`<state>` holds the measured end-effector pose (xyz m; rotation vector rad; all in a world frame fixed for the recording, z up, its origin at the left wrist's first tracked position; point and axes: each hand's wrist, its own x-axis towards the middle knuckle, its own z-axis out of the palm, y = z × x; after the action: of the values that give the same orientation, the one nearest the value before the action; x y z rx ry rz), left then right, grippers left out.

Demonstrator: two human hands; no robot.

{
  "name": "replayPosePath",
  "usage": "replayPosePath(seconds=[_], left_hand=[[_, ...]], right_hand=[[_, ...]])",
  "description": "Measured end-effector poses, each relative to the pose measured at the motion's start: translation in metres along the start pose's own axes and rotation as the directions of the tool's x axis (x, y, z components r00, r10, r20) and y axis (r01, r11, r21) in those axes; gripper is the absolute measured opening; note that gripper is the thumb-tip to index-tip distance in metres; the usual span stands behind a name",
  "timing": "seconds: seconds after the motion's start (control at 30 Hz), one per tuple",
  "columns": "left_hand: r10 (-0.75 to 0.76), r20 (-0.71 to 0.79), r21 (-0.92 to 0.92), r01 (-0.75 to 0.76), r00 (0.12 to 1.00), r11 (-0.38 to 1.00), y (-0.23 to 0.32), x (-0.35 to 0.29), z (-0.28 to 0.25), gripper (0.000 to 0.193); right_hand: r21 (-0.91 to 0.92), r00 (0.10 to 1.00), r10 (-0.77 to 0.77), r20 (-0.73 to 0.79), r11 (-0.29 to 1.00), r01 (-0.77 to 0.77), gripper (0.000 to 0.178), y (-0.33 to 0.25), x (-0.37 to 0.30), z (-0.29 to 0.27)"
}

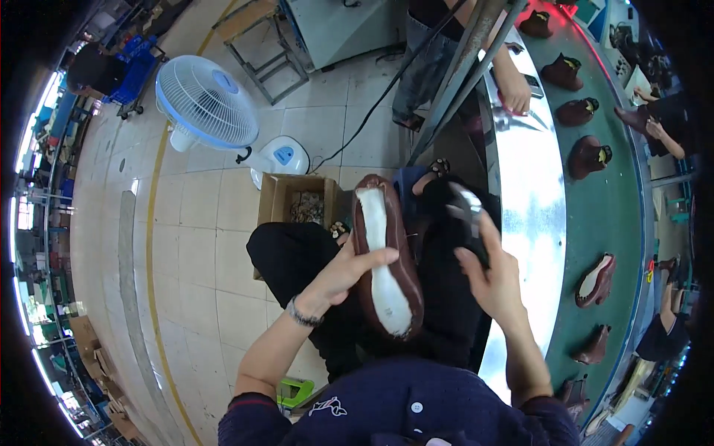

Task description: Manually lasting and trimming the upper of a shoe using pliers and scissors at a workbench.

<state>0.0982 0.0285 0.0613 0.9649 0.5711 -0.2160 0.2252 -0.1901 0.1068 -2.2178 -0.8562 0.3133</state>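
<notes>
The person's left hand (343, 273) was curled around the side of a brown shoe (386, 253), fingers wrapped onto its white sole, holding it sole-up over the lap. The right hand (494, 271) was closed around a dark metal tool (468, 215), raised just beside the shoe. Behind the knees, an open cardboard box (277, 199) sat on the tiled floor holding a heap of small pale scraps (306, 207). To the right, a green conveyor belt (619, 215) carried more brown shoes (587, 157).
</notes>
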Motion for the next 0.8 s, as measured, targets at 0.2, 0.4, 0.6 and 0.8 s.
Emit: replayPosePath(seconds=[0.2, 0.4, 0.6, 0.8], left_hand=[[0.453, 0.215, 0.433, -0.500, 0.865, 0.750, -0.007, -0.012, 0.017, 0.131], [0.358, 0.305, 0.365, -0.455, 0.883, 0.812, -0.048, 0.004, 0.012, 0.139], [0.278, 0.330, 0.405, -0.401, 0.902, 0.822, -0.086, 0.000, 0.013, 0.140], [0.104, 0.370, 0.288, -0.220, 0.923, 0.932, -0.087, -0.005, 0.024, 0.144]], right_hand=[[-0.316, 0.874, 0.416, -0.249, 0.819, -0.480, 0.054, 0.094, -0.062, -0.030], [-0.442, 0.828, 0.499, -0.256, 0.701, -0.559, 0.055, 0.144, -0.090, -0.040], [-0.348, 0.942, 0.316, -0.113, 0.875, -0.335, 0.053, 0.119, -0.091, -0.025], [0.649, 0.919, 0.008, 0.395, 0.706, -0.285, 0.090, 0.035, -0.060, 0.010]])
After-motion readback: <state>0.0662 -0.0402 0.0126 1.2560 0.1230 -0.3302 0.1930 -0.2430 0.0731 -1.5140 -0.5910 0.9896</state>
